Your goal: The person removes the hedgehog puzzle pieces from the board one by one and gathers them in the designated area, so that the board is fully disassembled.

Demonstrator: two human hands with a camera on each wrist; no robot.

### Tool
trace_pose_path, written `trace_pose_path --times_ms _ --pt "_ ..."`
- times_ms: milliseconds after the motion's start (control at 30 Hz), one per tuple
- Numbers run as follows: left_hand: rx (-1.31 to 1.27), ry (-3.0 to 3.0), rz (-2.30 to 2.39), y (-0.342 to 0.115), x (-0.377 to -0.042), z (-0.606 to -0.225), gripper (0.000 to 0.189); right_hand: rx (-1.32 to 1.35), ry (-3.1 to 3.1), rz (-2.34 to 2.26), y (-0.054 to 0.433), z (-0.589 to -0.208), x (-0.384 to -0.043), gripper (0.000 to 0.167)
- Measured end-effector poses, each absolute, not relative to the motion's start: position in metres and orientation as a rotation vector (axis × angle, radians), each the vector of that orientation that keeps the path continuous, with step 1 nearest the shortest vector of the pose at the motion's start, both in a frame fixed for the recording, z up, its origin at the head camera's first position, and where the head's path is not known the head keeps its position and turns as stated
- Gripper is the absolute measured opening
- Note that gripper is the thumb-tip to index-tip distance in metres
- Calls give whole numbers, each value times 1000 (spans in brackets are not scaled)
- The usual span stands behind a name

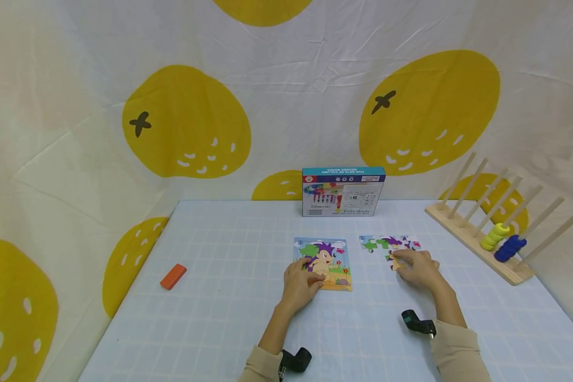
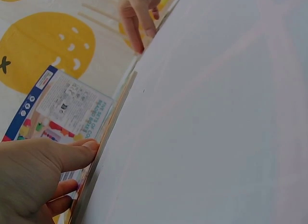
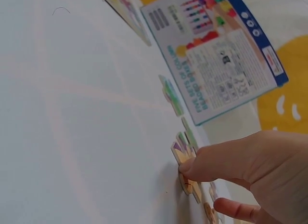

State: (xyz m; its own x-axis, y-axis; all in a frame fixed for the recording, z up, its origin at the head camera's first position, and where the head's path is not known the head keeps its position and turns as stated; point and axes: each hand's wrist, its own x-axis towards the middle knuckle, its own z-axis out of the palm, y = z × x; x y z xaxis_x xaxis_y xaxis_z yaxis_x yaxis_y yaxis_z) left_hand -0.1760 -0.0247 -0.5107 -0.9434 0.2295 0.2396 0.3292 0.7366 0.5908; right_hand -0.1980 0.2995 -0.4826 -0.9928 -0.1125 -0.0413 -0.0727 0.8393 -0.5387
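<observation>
A square jigsaw puzzle (image 1: 341,257) with a purple-haired hedgehog picture lies on the table in the head view. My left hand (image 1: 300,284) rests on its left and lower part, thumb at the near edge and fingers over the picture. To the right, several loose puzzle pieces (image 1: 370,243) lie in a loose group. Among them, my right hand (image 1: 419,268) pinches an orange-and-purple puzzle piece (image 3: 186,183), with the thumb against its near side in the right wrist view. The index fingertip behind that piece is hidden there.
A printed toy box (image 1: 343,193) stands at the back edge. On the right is a wooden peg rack (image 1: 477,241) with yellow beads (image 1: 494,236) and blue beads (image 1: 510,248). An orange block (image 1: 173,277) lies at the left of the table.
</observation>
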Motion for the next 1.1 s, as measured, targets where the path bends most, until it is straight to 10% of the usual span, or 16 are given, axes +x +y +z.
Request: trace_pose_path --times_ms 1100 --pt "-455 -2777 -1016 -25 -175 -511 11 -151 2963 -826 296 -483 -196 44"
